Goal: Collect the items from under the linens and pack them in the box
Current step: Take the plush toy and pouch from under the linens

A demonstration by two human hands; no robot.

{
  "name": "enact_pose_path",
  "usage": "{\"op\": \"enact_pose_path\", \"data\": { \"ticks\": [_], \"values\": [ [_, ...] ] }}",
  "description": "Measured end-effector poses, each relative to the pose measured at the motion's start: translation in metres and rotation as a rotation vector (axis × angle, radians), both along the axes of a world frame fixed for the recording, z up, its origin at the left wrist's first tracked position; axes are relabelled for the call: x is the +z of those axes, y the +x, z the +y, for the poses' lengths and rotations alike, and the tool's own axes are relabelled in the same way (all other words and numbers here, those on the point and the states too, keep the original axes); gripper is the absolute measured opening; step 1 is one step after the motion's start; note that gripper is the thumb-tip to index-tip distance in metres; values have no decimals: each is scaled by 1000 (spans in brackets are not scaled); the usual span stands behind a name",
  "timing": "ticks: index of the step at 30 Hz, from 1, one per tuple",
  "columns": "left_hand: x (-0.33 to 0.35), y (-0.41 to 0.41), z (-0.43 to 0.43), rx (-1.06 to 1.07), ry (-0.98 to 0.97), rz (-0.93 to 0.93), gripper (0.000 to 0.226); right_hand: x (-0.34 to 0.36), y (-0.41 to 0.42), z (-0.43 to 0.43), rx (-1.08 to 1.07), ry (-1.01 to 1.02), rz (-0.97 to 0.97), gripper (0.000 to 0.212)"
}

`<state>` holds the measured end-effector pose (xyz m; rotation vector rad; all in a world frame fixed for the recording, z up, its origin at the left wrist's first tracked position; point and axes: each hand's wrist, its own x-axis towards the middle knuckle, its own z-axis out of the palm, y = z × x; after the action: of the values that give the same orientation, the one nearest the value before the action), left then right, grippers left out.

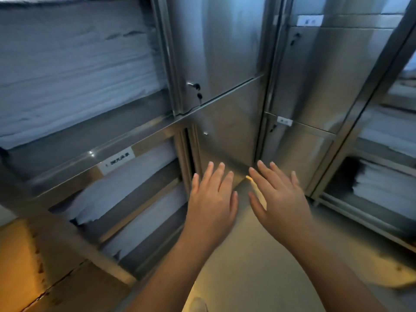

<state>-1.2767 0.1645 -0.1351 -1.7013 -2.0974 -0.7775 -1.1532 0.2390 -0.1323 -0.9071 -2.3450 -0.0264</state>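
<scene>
1. the left hand [211,194] and right hand [279,197] are held out empty, fingers spread wide, before closed cabinet doors [227,131].
2. no items are seen; the linens [126,188] are stacked on shelves at left, above the box [33,266].
3. collecting is judged not yet begun; next, a stack must be lifted and searched beneath.

You've got stainless steel cabinets [225,52] dead ahead, doors shut, a lock [196,86] on the left one and a white label [309,20] on the right one. Grey floor [270,255] below, with a warm yellowish glow near you.
</scene>
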Motion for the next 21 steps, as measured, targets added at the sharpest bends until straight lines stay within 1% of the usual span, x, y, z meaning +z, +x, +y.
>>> {"op": "enact_pose_path", "data": {
  "ticks": [5, 10, 13, 17, 21],
  "values": [
    [-5, -1, 77, -180, -13, 8, 37, -3, 11, 52, -186, -5, -30, 48],
    [4, -6, 153, -354, -16, 23, 37, 6, 12, 104, -356, -60, -27, 47],
    [8, -3, 194, -467, -26, 37, 37, 9, 18, 131, -462, -52, -21, 48],
    [9, 17, 239, -601, -65, 15, 38, 7, 42, 156, -624, -25, -41, 51],
    [13, 58, 274, -723, -94, -6, 40, 4, 83, 176, -746, -7, -42, 50]
  ]
}}
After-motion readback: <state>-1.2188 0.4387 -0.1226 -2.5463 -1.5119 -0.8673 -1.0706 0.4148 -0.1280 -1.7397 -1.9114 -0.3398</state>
